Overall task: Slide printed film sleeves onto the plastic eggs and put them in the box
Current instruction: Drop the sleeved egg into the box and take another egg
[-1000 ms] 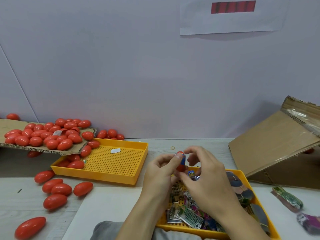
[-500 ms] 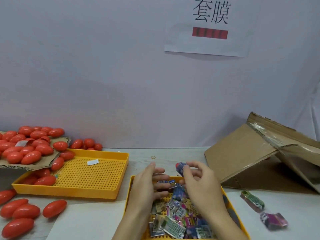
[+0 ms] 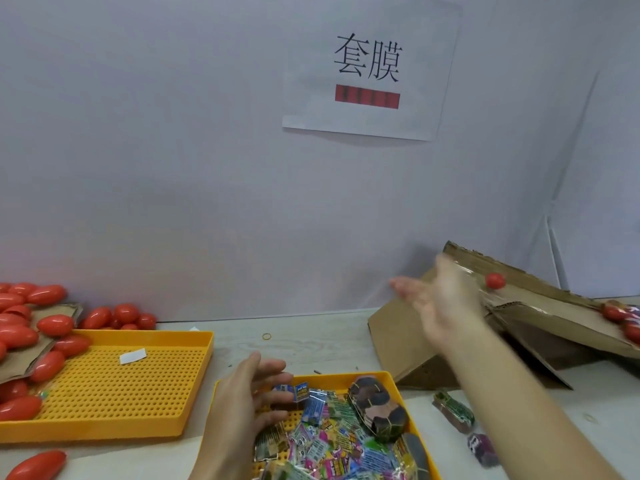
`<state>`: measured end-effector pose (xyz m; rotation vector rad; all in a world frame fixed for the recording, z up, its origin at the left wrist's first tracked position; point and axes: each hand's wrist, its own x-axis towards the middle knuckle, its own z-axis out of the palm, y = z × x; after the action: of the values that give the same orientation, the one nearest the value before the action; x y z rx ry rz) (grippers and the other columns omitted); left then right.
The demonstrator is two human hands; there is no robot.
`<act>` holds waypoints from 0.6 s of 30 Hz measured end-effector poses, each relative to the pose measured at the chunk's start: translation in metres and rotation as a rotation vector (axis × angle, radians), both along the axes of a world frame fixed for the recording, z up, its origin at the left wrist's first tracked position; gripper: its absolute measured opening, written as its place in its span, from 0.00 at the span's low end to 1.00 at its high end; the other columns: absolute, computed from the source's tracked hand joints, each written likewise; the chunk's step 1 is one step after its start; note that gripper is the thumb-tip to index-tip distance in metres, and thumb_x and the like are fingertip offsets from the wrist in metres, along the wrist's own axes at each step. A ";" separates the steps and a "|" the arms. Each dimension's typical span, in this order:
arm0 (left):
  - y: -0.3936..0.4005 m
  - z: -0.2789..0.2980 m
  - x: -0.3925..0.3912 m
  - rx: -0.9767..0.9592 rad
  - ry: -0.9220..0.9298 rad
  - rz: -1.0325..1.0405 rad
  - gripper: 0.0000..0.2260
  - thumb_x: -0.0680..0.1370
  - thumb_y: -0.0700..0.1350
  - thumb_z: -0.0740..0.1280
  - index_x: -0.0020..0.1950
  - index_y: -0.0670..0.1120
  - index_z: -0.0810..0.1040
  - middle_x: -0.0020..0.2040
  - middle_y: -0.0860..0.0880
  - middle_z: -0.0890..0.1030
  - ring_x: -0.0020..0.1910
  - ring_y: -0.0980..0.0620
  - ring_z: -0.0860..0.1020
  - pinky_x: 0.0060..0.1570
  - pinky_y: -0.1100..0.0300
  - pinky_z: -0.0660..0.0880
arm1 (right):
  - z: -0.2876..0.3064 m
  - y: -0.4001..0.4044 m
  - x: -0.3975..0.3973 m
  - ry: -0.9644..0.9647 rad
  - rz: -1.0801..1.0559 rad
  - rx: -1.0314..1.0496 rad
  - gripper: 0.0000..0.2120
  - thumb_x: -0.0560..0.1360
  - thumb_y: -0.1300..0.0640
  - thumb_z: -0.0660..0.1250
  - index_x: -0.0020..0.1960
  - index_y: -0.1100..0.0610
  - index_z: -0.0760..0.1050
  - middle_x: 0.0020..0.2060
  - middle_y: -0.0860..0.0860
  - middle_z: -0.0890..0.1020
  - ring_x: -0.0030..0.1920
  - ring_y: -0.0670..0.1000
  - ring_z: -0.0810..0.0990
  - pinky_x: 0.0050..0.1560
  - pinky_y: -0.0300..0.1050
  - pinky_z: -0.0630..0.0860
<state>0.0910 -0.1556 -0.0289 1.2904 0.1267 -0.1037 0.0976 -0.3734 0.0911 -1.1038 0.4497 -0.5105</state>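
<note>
l grip (image 3: 254, 393) relaxed, r grip (image 3: 440, 303) splayed, outstretched

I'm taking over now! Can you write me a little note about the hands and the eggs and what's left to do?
Right hand: open, holding nothing, stretched toward the cardboard box.
Left hand: open over the tray of film sleeves.
A red egg is at the box flap; some eggs already lie inside.
Left: many bare eggs on the left need sleeves, then boxing.
</note>
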 end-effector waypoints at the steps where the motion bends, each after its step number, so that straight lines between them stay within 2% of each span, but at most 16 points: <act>1: -0.001 0.001 0.000 0.003 0.001 0.006 0.19 0.84 0.50 0.58 0.49 0.39 0.83 0.40 0.42 0.86 0.33 0.47 0.83 0.34 0.53 0.77 | -0.017 0.016 -0.007 0.041 0.062 -0.110 0.16 0.84 0.56 0.54 0.66 0.65 0.67 0.37 0.57 0.85 0.33 0.55 0.82 0.36 0.46 0.78; 2: -0.002 0.003 -0.001 0.004 -0.002 0.013 0.19 0.84 0.49 0.58 0.49 0.38 0.82 0.40 0.41 0.86 0.32 0.47 0.83 0.34 0.53 0.78 | -0.035 0.032 -0.014 0.075 0.132 -0.219 0.13 0.83 0.58 0.56 0.61 0.66 0.71 0.32 0.56 0.84 0.32 0.53 0.82 0.36 0.45 0.78; 4: -0.006 0.008 -0.003 0.010 -0.009 0.044 0.16 0.83 0.46 0.60 0.47 0.37 0.81 0.38 0.41 0.85 0.32 0.47 0.82 0.33 0.55 0.78 | -0.069 0.059 -0.026 0.111 0.243 -0.399 0.09 0.81 0.62 0.58 0.56 0.60 0.76 0.33 0.54 0.85 0.31 0.50 0.83 0.34 0.42 0.78; 6: -0.007 0.014 -0.007 0.053 -0.036 0.078 0.11 0.82 0.41 0.61 0.47 0.36 0.81 0.36 0.41 0.84 0.33 0.46 0.82 0.33 0.56 0.79 | -0.093 0.077 -0.036 0.110 0.288 -0.601 0.11 0.79 0.64 0.60 0.54 0.53 0.78 0.33 0.51 0.84 0.30 0.47 0.82 0.33 0.42 0.78; 8: -0.004 0.019 -0.008 0.134 -0.080 0.105 0.09 0.81 0.38 0.62 0.47 0.37 0.81 0.36 0.41 0.83 0.34 0.46 0.82 0.35 0.56 0.80 | -0.104 0.088 -0.043 0.054 0.314 -0.898 0.12 0.78 0.62 0.62 0.50 0.46 0.79 0.32 0.42 0.83 0.31 0.44 0.81 0.31 0.37 0.76; 10: 0.004 0.023 -0.009 0.249 -0.138 0.128 0.09 0.81 0.38 0.62 0.46 0.41 0.81 0.38 0.44 0.83 0.36 0.50 0.82 0.36 0.58 0.79 | -0.105 0.089 -0.049 0.009 0.361 -1.145 0.11 0.77 0.60 0.63 0.46 0.44 0.79 0.33 0.33 0.80 0.32 0.40 0.79 0.30 0.32 0.71; 12: 0.019 0.028 -0.007 0.458 -0.238 0.166 0.10 0.81 0.40 0.63 0.43 0.47 0.81 0.38 0.50 0.82 0.37 0.56 0.80 0.36 0.63 0.77 | -0.105 0.087 -0.050 0.004 0.404 -1.248 0.12 0.77 0.60 0.64 0.42 0.44 0.78 0.30 0.39 0.80 0.32 0.39 0.78 0.29 0.31 0.69; 14: 0.041 0.035 -0.005 0.758 -0.328 0.226 0.09 0.80 0.43 0.64 0.41 0.51 0.79 0.38 0.54 0.81 0.40 0.58 0.79 0.36 0.67 0.75 | -0.105 0.082 -0.049 0.026 0.434 -1.284 0.13 0.76 0.61 0.65 0.40 0.44 0.77 0.28 0.44 0.79 0.34 0.38 0.78 0.30 0.32 0.70; 17: 0.085 0.047 0.002 1.196 -0.297 0.338 0.05 0.79 0.48 0.63 0.46 0.51 0.78 0.41 0.53 0.81 0.41 0.54 0.79 0.40 0.56 0.76 | -0.105 0.079 -0.049 0.043 0.456 -1.275 0.15 0.75 0.62 0.67 0.37 0.43 0.77 0.26 0.42 0.78 0.36 0.33 0.77 0.32 0.28 0.71; 18: 0.100 0.051 0.006 1.322 -0.272 0.370 0.05 0.79 0.48 0.63 0.48 0.51 0.78 0.42 0.52 0.81 0.42 0.51 0.79 0.39 0.56 0.75 | -0.104 0.080 -0.050 0.050 0.452 -1.273 0.16 0.74 0.63 0.68 0.36 0.43 0.77 0.25 0.42 0.77 0.36 0.32 0.76 0.32 0.28 0.70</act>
<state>0.0965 -0.0557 0.0219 2.5469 0.2090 0.5675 0.0480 -0.2937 -0.0129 -2.3670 -0.1691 -0.3343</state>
